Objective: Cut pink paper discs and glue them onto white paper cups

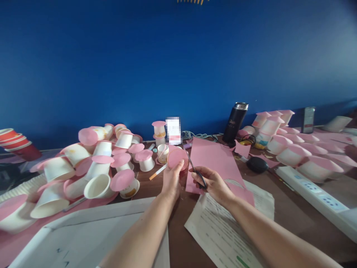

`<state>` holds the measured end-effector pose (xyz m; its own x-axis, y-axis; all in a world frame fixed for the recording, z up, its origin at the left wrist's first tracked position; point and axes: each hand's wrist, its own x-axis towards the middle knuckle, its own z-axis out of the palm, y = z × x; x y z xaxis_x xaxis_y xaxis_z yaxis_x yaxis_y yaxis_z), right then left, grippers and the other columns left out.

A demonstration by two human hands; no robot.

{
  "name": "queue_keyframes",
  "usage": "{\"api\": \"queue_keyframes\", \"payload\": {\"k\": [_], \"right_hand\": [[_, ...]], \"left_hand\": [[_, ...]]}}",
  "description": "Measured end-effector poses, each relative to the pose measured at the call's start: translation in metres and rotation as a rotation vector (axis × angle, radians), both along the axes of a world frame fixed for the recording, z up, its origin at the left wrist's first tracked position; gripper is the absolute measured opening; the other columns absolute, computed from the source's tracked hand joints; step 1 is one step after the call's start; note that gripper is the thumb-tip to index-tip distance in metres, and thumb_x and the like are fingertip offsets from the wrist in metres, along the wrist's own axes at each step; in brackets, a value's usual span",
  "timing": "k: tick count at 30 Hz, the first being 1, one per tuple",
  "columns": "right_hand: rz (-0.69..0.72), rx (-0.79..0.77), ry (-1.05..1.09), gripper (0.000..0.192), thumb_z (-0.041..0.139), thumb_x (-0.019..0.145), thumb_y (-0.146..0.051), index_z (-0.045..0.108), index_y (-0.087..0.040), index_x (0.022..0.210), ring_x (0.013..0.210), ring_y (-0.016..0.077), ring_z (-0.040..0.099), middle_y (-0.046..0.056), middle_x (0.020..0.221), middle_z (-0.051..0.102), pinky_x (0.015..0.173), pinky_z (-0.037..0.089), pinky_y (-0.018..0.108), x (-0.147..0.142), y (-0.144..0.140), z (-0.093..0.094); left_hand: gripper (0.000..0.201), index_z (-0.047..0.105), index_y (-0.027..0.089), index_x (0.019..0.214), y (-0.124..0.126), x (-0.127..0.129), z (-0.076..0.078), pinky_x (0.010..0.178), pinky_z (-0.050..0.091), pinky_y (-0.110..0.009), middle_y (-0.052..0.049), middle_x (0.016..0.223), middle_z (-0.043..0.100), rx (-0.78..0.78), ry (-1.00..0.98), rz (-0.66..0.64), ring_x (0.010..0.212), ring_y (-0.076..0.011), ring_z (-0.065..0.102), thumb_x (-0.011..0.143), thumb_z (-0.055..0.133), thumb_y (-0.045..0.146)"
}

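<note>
My left hand [171,178] holds a round pink paper disc [176,158] upright above the brown table. My right hand [213,182] grips black-handled scissors [195,171], whose blades point up and left toward the disc's right edge. Under the right hand lies a large pink paper sheet [214,158] with a curved cut at its lower edge. Both hands are close together near the table's middle.
Many white paper cups with pink disc lids [122,160] are heaped at left; more stand at right [290,149]. A black flask [235,123], a white power strip [315,191], printed papers [223,230], a black mouse [257,164] and red cups [16,143] surround the work spot.
</note>
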<state>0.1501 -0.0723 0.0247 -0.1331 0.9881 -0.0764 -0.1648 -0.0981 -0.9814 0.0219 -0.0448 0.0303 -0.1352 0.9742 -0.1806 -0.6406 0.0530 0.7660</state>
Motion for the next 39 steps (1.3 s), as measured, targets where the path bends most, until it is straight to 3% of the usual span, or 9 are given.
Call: {"api": "queue_keyframes", "payload": {"k": [26,39], "right_hand": [[-0.021,0.003,-0.018,0.046,0.083,0.062,-0.050,0.071,-0.018,0.092,0.061,0.0101,0.049,-0.002,0.067,0.057,0.057,0.039,0.024,0.0002,0.0013,-0.0053],[0.001,-0.017,0.006,0.048,0.084,0.060,-0.052,0.072,-0.018,0.092,0.059,0.0089,0.048,-0.003,0.064,0.055,0.057,0.041,0.024,-0.0026,-0.0001,-0.0027]], "left_hand": [[0.036,0.062,0.013,0.079,0.0069,-0.0075,-0.0034,0.050,0.041,-0.021,0.001,0.061,0.060,-0.015,0.105,0.035,0.052,-0.0088,0.054,0.059,0.082,0.036],[0.042,0.060,0.013,0.079,0.0050,-0.0053,-0.0024,0.051,0.041,-0.021,0.002,0.061,0.059,-0.063,-0.003,0.000,0.051,-0.0080,0.052,0.056,0.085,0.038]]}}
